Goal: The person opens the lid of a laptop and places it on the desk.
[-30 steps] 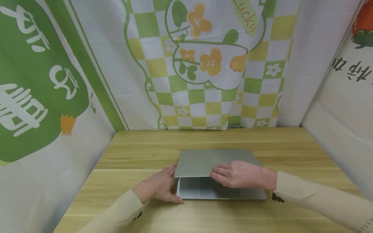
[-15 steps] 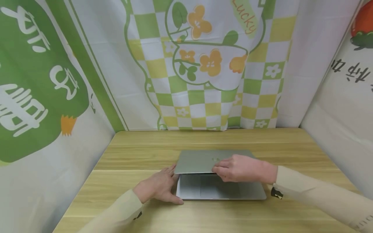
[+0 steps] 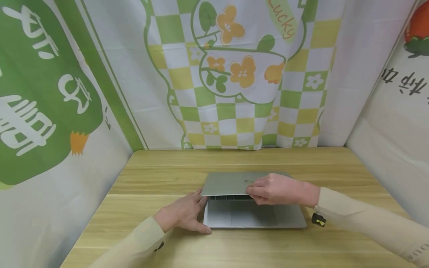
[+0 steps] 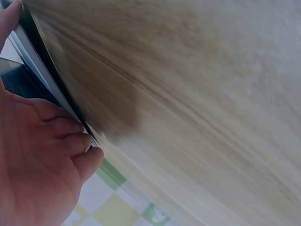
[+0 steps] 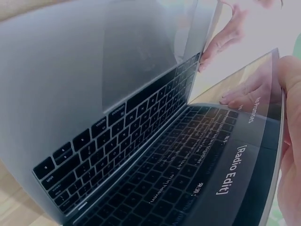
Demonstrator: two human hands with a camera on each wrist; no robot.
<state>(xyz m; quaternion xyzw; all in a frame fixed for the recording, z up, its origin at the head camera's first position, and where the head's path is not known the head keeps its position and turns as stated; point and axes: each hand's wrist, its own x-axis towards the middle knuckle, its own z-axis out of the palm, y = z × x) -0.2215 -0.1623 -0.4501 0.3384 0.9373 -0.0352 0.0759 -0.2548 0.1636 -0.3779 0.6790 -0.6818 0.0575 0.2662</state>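
Note:
A silver laptop [image 3: 218,216] lies on the wooden table, its lid [image 3: 224,183] raised at a low angle over the base. My right hand [image 3: 280,189] pinches the lid's front edge, thumb below and fingers on top. My left hand [image 3: 183,214] rests along the base's left side, thumb at the front corner and fingers extended toward the back. In the right wrist view the black keyboard [image 5: 122,141] shows, and the screen [image 5: 249,155] is lit with white text. The left wrist view has my left fingers [image 4: 77,141] touching the laptop's edge.
The wooden table [image 3: 151,175] spreads around the laptop on all sides. Behind it hangs a checkered green and yellow curtain [image 3: 231,108]. Printed fabric walls, a green one [image 3: 43,96] at left and a white one [image 3: 395,141] at right, enclose the table.
The right hand has lifted the lid's front edge up and back, so the gap is wider and a row of keys now shows. My left hand has stayed in place.

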